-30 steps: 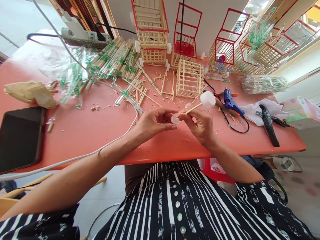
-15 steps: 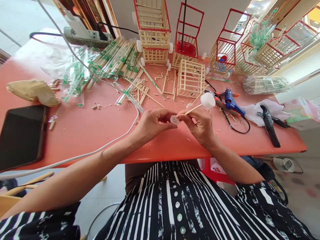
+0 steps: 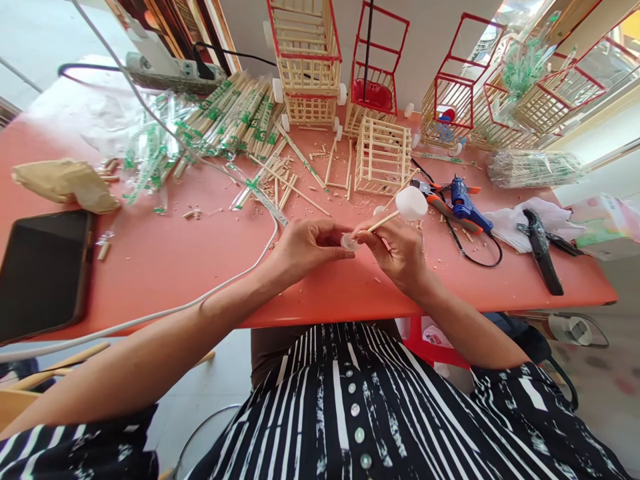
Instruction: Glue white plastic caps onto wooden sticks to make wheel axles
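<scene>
Between the thumb and fingers of my left hand (image 3: 313,248) is a small round translucent cap (image 3: 349,242). My right hand (image 3: 400,252) pinches a thin wooden stick (image 3: 384,220), tilted up to the right. A white round disc (image 3: 411,203) sits on the stick's far end, and its near end meets the cap, though my fingers partly cover that joint. Both hands are close together above the table's front edge. Just beyond them stands a small slatted box (image 3: 383,159) built of wooden sticks.
Stick-built carts with red frames (image 3: 373,60) line the back of the red table (image 3: 200,267). Wrapped chopsticks (image 3: 240,120) and loose sticks lie at the left back. Pliers (image 3: 435,197), a blue glue gun (image 3: 467,207) and a black clamp (image 3: 543,253) lie right; a phone (image 3: 45,273) lies left.
The white disc and its stick have tipped slightly, the disc turning more face-on and shifting a little left. Both hands stay nearly in place, keeping their grips.
</scene>
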`<move>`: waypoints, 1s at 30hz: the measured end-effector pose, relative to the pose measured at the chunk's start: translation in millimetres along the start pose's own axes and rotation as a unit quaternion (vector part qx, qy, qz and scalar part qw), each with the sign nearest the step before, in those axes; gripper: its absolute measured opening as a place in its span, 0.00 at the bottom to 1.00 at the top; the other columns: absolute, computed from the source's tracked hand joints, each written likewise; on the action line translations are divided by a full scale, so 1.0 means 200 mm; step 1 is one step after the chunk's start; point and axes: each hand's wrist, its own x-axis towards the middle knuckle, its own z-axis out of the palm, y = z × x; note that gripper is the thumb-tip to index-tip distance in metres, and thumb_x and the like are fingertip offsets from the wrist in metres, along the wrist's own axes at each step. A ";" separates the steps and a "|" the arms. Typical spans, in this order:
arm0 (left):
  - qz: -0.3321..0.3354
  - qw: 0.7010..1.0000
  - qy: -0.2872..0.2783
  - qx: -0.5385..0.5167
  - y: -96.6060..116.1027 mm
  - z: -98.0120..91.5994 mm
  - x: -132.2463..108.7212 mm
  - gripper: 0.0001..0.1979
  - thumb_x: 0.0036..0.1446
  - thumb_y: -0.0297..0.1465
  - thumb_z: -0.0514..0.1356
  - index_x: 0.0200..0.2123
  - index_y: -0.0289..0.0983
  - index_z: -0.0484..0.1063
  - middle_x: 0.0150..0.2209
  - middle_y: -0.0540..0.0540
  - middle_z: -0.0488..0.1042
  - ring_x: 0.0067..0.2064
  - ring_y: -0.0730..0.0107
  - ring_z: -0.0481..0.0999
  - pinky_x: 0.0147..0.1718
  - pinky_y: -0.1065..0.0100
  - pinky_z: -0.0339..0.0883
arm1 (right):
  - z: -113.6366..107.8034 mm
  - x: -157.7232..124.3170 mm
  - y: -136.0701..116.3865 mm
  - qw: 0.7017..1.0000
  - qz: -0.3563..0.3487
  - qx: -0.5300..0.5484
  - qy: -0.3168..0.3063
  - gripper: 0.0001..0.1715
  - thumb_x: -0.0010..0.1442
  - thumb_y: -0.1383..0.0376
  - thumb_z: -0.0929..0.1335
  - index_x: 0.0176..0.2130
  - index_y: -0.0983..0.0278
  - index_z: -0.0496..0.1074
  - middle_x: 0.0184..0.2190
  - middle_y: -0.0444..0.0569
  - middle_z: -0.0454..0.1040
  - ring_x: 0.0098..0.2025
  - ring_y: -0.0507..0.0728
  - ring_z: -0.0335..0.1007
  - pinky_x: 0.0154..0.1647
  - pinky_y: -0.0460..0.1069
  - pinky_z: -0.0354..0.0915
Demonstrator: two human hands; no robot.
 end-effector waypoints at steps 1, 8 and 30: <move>-0.002 1.000 0.000 -0.003 0.00 0.00 0.00 0.23 0.43 0.34 0.74 0.46 0.34 0.83 0.36 0.47 0.85 0.39 0.63 0.83 0.43 0.65 0.76 | 0.00 0.00 0.00 1.000 0.000 -0.001 -0.002 0.12 0.73 0.61 0.66 0.39 0.62 0.77 0.34 0.46 0.82 0.36 0.53 0.77 0.40 0.47 0.68; -0.011 1.000 0.001 -0.004 0.01 0.01 0.00 0.23 0.43 0.33 0.74 0.45 0.34 0.84 0.36 0.47 0.85 0.39 0.64 0.83 0.42 0.66 0.76 | 0.00 0.00 0.00 1.000 -0.008 0.000 -0.005 0.11 0.73 0.63 0.66 0.39 0.62 0.76 0.35 0.46 0.82 0.37 0.53 0.77 0.42 0.48 0.68; 0.017 0.999 0.002 0.046 0.00 0.00 0.00 0.22 0.46 0.36 0.73 0.45 0.34 0.83 0.40 0.45 0.85 0.41 0.61 0.82 0.43 0.64 0.75 | 0.00 -0.03 0.00 0.999 0.034 -0.015 -0.025 0.14 0.71 0.59 0.67 0.36 0.61 0.79 0.35 0.47 0.83 0.35 0.54 0.75 0.40 0.48 0.67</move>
